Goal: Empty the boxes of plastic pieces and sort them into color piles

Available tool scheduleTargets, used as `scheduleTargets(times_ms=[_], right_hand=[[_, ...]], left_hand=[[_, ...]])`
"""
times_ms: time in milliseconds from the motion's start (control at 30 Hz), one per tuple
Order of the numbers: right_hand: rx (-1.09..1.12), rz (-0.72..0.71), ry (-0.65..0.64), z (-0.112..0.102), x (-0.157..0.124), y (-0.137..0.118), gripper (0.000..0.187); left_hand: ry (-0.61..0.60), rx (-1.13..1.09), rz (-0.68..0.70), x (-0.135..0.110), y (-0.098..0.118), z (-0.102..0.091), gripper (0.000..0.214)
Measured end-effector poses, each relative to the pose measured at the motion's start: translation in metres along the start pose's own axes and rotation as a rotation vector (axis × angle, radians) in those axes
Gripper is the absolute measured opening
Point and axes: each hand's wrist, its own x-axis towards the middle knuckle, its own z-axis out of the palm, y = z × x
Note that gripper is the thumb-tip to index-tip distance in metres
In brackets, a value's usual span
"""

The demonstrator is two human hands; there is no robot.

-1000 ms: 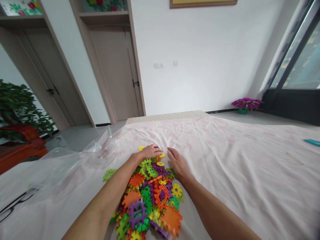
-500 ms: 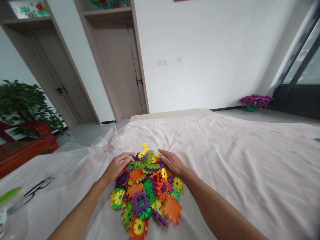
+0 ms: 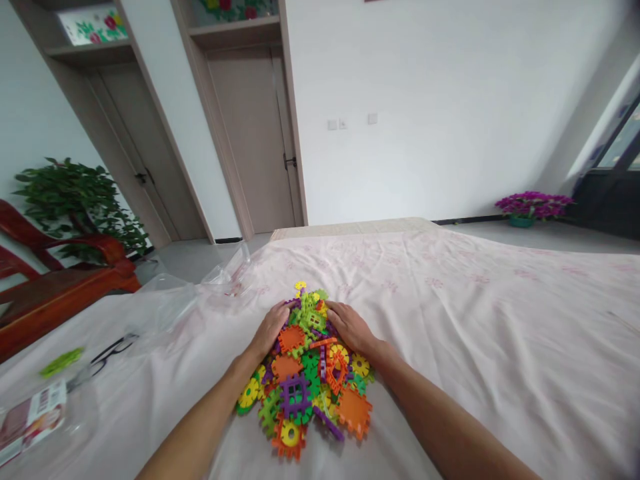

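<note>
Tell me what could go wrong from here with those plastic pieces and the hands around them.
1. The left hand and right hand flank the far part of the heaped pile; squeezing might push pieces out its unguarded near side.
2. The small yellow piece at the far tip lies beyond the fingers and could get nudged away.
3. The glasses lie left of the pile; a wide left-arm sweep might knock them.
</note>
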Motion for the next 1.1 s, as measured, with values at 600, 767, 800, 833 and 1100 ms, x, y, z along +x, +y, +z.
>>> scheduleTargets(times_ms=[600,767,800,833,1100], right_hand=[[0.082,0.026,0.107,0.007,-0.001,0.012,0.05],[0.114,0.079,0.118,0.008,0.0,0.013,0.049],[0.121,0.087,0.122,0.009,0.001,0.014,0.049],[0.126,0.095,0.127,0.009,0.001,0.015,0.05],[0.076,0.097,0.124,0.012,0.005,0.016,0.049]], left_hand=[[0.216,-0.236,-0.133,-0.049,-0.017,-0.039,0.06],[0.233,-0.104,-0.055,-0.062,-0.018,-0.035,0.054],[0.215,-0.071,-0.038,-0.063,-0.018,-0.034,0.053],[0.196,-0.037,-0.023,-0.063,-0.017,-0.032,0.052],[0.084,0.282,0.072,-0.06,-0.013,-0.026,0.049]])
